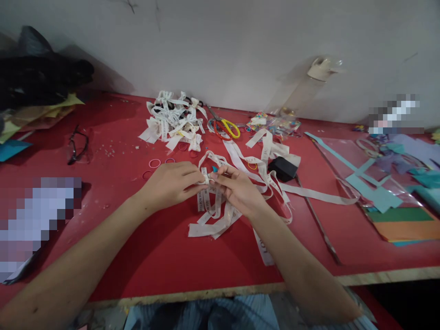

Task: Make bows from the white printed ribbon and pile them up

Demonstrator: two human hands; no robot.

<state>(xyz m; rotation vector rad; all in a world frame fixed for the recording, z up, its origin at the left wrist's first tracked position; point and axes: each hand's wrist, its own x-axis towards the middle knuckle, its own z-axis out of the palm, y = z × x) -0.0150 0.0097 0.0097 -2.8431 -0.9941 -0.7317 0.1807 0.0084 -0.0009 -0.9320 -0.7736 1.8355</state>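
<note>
At the middle of the red table, my left hand [175, 183] and my right hand [239, 188] meet over a gathered white printed ribbon [206, 201]. Both have their fingers closed on its bunched part, with the loops and tails hanging below. A small blue-green bit [215, 169] shows by my right fingertips; what it belongs to is too small to tell. More loose white ribbon [316, 192] trails to the right, beside a black block-like object [283, 167]. Small elastic bands [154, 163] lie beyond my left hand.
Behind my hands are a pile of ribbon bows [172, 119] and red-and-yellow scissors [227, 129]. Glasses [77, 144] lie left. Coloured sheets [405, 223] and a thin rod [318, 224] lie right. The table's front edge [192, 295] is near me.
</note>
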